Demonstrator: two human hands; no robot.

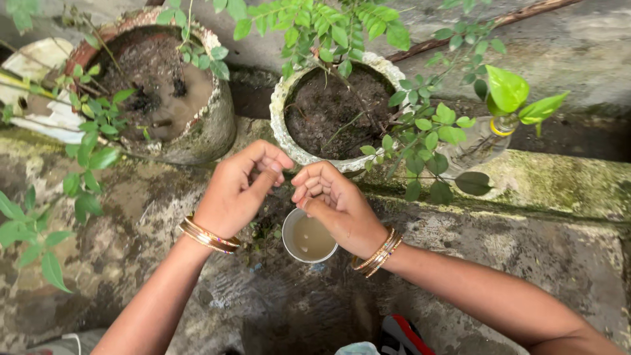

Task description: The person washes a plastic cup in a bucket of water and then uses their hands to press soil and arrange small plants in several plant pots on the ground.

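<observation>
My left hand (240,187) and my right hand (335,204) hover side by side over a small white cup (309,240) of cloudy liquid that stands on a wet mossy ledge. Both hands have their fingers curled inward, fingertips close together; I cannot see anything gripped in them. Bangles ring both wrists. Just beyond the hands stands a round white pot (289,125) of dark soil with a leafy green plant growing from it.
A second, larger pot (210,125) with muddy water stands at back left. A clear bottle (473,144) holding a green cutting sits at the right. Leafy branches reach in from the left. A shoe (401,335) shows at the bottom edge.
</observation>
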